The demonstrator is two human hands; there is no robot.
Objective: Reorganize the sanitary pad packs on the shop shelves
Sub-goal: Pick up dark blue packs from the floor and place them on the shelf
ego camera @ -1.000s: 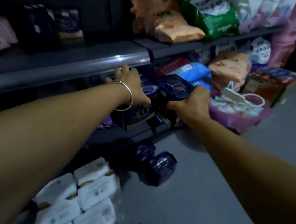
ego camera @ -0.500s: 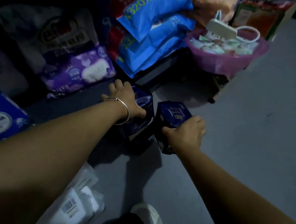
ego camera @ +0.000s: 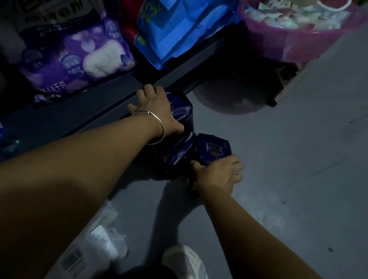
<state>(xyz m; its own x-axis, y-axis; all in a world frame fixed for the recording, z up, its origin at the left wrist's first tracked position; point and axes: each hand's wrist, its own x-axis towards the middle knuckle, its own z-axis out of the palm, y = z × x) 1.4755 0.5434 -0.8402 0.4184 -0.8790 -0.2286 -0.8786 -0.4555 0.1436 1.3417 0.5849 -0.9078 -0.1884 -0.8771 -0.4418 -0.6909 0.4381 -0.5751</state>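
The floor (ego camera: 291, 179) is grey, and the bottom shelf (ego camera: 82, 109) runs along its left edge, holding a purple bag (ego camera: 77, 61) and blue bags (ego camera: 179, 19). A pink basin (ego camera: 295, 41) of small sachets stands on the floor beyond the shelf's far end.

Just off the shelf's front edge, two dark navy packs sit low at the floor, touching each other. The left pack (ego camera: 180, 124), nearer the shelf, is covered by the left hand (ego camera: 156, 109), fingers curled over its top and thumb on its side. The right pack (ego camera: 212, 148), on the side away from the shelf, is gripped from its near end by the right hand (ego camera: 218, 175).

These packs look light and soft, with slick film that dents under pressure; holding them across the broad sides should work better than pinching a corner.
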